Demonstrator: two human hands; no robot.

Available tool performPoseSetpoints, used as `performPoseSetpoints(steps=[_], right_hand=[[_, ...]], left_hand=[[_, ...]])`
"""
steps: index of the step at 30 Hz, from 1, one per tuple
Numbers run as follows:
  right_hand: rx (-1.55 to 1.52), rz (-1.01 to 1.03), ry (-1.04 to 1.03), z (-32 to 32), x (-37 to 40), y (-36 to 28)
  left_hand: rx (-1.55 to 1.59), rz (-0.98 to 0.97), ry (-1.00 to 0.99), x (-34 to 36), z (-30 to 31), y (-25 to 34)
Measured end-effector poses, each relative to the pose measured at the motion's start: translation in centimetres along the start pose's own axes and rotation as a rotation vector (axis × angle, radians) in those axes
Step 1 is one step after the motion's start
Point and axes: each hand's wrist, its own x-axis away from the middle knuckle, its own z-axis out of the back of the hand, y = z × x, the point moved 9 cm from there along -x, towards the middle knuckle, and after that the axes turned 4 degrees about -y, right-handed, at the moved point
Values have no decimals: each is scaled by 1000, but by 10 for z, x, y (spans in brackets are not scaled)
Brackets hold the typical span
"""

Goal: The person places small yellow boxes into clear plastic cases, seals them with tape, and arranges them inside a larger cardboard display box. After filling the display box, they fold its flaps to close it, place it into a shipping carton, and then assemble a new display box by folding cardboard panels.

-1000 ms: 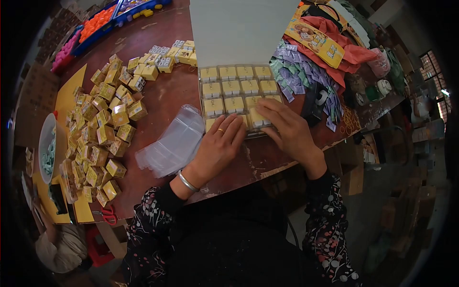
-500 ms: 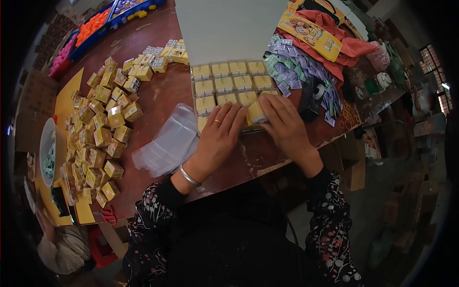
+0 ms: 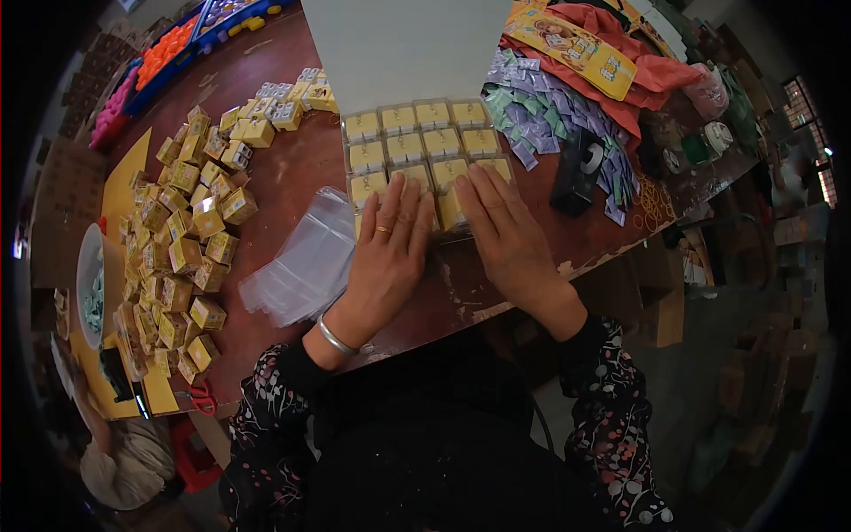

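Yellow boxes (image 3: 399, 118) fill each visible cell of the clear tray (image 3: 347, 165) under and just beyond the fingertips, left hand (image 3: 390, 241) and right hand (image 3: 502, 235) pressing flat, fingers extended, gripping nothing (loose pile (image 3: 182, 253), left of the fingers, unpacked).

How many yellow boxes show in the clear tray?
13 in the tray: four yellow boxes in the far row, four in the second, four in the third, one between left hand and right hand. More may hide under them.

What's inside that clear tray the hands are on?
Small yellow boxes sit in the far rows of the clear tray. The left hand and right hand cover most of the near row, hiding what's there.
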Motion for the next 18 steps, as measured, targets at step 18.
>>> performPoseSetpoints(steps=[18], right_hand=[[-200,-120,-73,-16,0,0]], left_hand=[[6,4,-67,-7,-10,-6]])
